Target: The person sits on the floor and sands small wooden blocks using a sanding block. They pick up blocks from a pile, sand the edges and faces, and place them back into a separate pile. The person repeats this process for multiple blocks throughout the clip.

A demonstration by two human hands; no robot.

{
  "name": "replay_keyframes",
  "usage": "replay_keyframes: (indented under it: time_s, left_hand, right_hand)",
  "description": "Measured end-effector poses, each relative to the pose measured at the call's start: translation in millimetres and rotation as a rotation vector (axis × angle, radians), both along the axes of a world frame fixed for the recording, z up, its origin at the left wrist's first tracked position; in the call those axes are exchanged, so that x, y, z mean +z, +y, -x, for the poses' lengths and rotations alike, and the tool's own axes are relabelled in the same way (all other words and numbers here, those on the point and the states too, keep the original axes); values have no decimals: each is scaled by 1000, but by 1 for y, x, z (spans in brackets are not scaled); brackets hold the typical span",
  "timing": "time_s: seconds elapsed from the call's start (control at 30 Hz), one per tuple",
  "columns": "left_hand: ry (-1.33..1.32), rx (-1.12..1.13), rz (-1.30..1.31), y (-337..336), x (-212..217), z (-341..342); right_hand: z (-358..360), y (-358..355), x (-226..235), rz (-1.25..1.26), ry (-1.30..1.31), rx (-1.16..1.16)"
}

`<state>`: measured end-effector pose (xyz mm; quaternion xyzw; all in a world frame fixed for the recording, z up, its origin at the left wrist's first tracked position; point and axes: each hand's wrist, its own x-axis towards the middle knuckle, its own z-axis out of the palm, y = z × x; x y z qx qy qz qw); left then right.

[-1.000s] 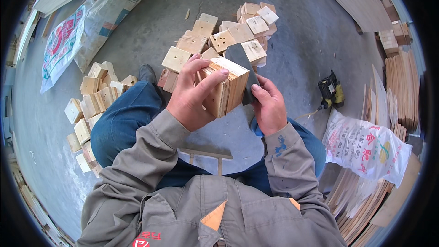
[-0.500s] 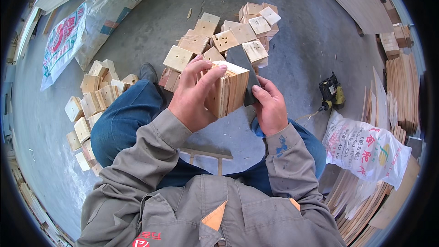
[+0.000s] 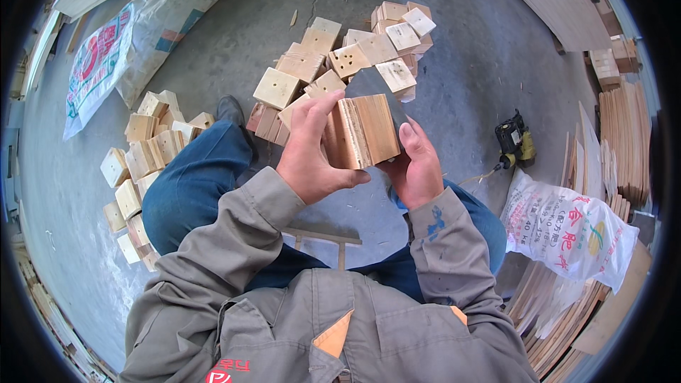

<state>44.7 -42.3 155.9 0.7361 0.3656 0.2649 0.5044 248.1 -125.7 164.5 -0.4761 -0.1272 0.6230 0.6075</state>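
Far left: printed sack point(image 3: 96, 64) flat on the concrete floor point(image 3: 489, 64), a 2nd sack beside it. Left pile point(image 3: 142, 163) of square wood blocks lies by my left knee.

Left hand point(image 3: 312, 152): clenched around the left side of a wood stack point(image 3: 362, 131), fingers over the top edge, thumb underneath toward me. The stack is held on edge above my lap, layered end grain facing me, broad face tilted to the right. It is clear of the floor and of both piles.

Front pile point(image 3: 355, 57): loose blocks beyond the stack, several with small holes in the face.

Right hand point(image 3: 418, 167): cupped under and behind the stack's right side, palm touching it. A dark grey sheet point(image 3: 372, 84) shows behind the stack; whether the fingers pinch it I cannot tell.

Right: small power tool point(image 3: 514, 140) on the floor with its cord, a white printed bag point(image 3: 567, 223), stacks of thin boards point(image 3: 624, 135) at the rim.

Risk, as a judgement: the layers are only squeezed together, so if my left hand's grip slackens, they could fan out and drop into my lap or onto the front pile. Tilting the stack further right could slide the outer layer off over my right palm.

Versus 1 s ago: stack rotated, broad face now turned more right; left thumb moved lower; right hand shifted from the side to beneath. Piles, sacks and tool unchanged.
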Motion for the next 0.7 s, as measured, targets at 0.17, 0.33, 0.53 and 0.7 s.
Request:
replay_keyframes:
  time_s: [0.17, 0.33, 0.53, 0.7]
  left_hand:
    - [-7, -27, -12, -4, 0, -1]
    - [-164, -43, 100, -3, 3, 2]
    - [-341, 58, 376, 6, 11, 9]
    - [-296, 152, 305, 16, 7, 18]
  right_hand:
    - [-2, -3, -8, -44, -15, -17]
    - [-4, -1, -9, -68, -41, -10]
    - [-9, 2, -8, -61, -53, -27]
    - [-9, 0, -4, -52, -84, 25]
